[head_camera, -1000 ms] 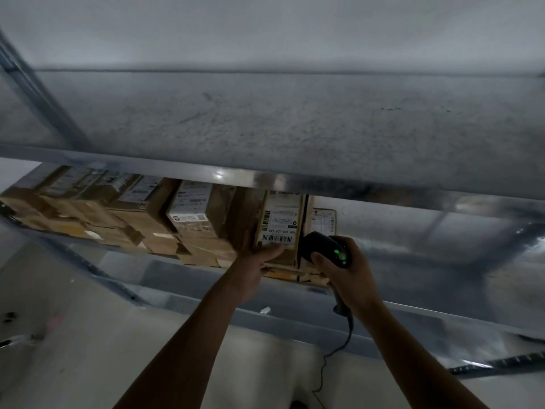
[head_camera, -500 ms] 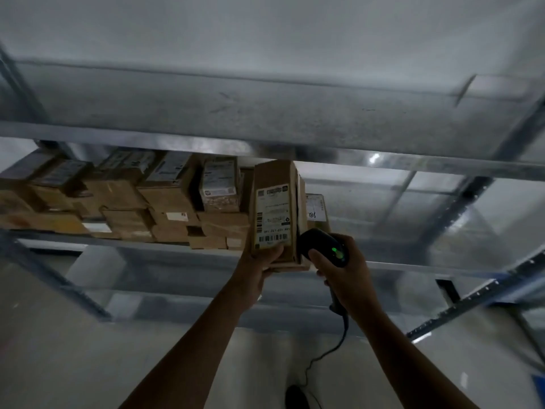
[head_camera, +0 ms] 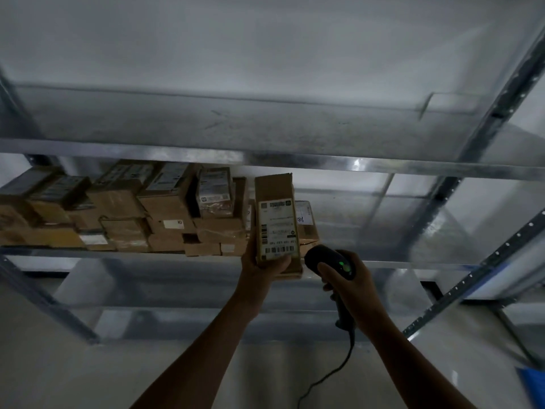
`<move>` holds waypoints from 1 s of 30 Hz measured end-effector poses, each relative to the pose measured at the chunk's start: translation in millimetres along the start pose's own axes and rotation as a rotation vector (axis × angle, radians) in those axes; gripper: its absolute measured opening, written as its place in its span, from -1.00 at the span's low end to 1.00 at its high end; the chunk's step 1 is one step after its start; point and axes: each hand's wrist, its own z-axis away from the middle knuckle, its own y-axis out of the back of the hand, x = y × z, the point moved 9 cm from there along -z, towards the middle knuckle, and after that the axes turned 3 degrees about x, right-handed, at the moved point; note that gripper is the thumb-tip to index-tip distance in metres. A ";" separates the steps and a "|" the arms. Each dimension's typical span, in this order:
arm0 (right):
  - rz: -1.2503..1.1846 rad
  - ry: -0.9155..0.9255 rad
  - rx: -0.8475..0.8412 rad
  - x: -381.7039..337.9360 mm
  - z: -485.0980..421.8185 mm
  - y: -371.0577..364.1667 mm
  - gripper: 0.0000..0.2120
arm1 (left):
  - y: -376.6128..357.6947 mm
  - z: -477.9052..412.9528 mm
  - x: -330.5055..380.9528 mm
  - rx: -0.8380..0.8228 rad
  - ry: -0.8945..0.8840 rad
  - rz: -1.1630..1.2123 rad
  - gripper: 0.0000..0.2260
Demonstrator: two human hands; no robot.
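We're gripping the cardboard box [head_camera: 275, 202] at its lower end with the left hand [head_camera: 258, 268], thumb curling over the front face and fingers wrapping behind. The box is standing upright at the front edge of the middle shelf [head_camera: 118, 251], at the right end of the carton row, with its bottom overhanging the lip.

The shipping label [head_camera: 277, 228] is facing us, with a barcode strip along its bottom and a side barcode on its left. The print is too blurred to read.

We're clenching the right hand [head_camera: 352, 290] around the grip of the barcode scanner [head_camera: 326, 256]. Its head is sitting just right of the box's lower corner and its green LED [head_camera: 342, 264] is glowing. The scanner cable [head_camera: 336, 373] is hanging down between our forearms.

Just behind the box, a carton [head_camera: 308, 228] is showing a white label with handwriting that looks like "186". Stacked cartons [head_camera: 165, 211] are filling the shelf to the left, their labels unreadable.

To the right, bare metal is running out to the perforated upright [head_camera: 442, 199]. The upper shelf [head_camera: 206, 128] is hanging close overhead.
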 end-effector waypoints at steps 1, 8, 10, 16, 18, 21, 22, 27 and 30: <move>-0.008 0.000 0.000 -0.7 -1.2 8.1 -0.58 | -3.2 -4.0 -0.7 0.006 -0.017 -0.034 -0.42; 0.005 0.047 -0.045 -9.7 -9.2 48.2 -0.47 | -23.7 -24.8 -4.2 0.113 -0.094 -0.362 -0.17; 0.012 0.057 -0.065 -12.4 -9.7 52.6 -0.48 | -30.5 -29.5 -3.5 0.108 -0.123 -0.416 -0.15; 0.083 0.063 -0.083 -18.1 -13.5 64.4 -0.56 | -26.3 -38.8 -17.7 0.125 -0.142 -0.578 0.02; 0.082 0.063 -0.094 -18.2 -13.3 67.7 -0.63 | -21.0 -37.0 -24.9 0.152 -0.129 -0.618 0.04; 0.090 0.066 -0.136 -20.2 -8.6 67.1 -0.68 | -12.6 -35.3 -32.0 0.195 -0.104 -0.660 0.05; 0.103 0.063 -0.146 -19.7 -7.2 66.3 -0.70 | -11.3 -33.7 -32.4 0.200 -0.095 -0.666 0.05; 0.156 0.049 -0.167 -12.4 -3.0 64.2 -0.67 | 1.2 -29.6 -38.6 0.231 -0.031 -0.654 -0.08; 0.142 0.026 -0.191 -11.2 -0.2 60.5 -0.70 | 3.7 -28.9 -37.5 0.214 -0.076 -0.679 0.06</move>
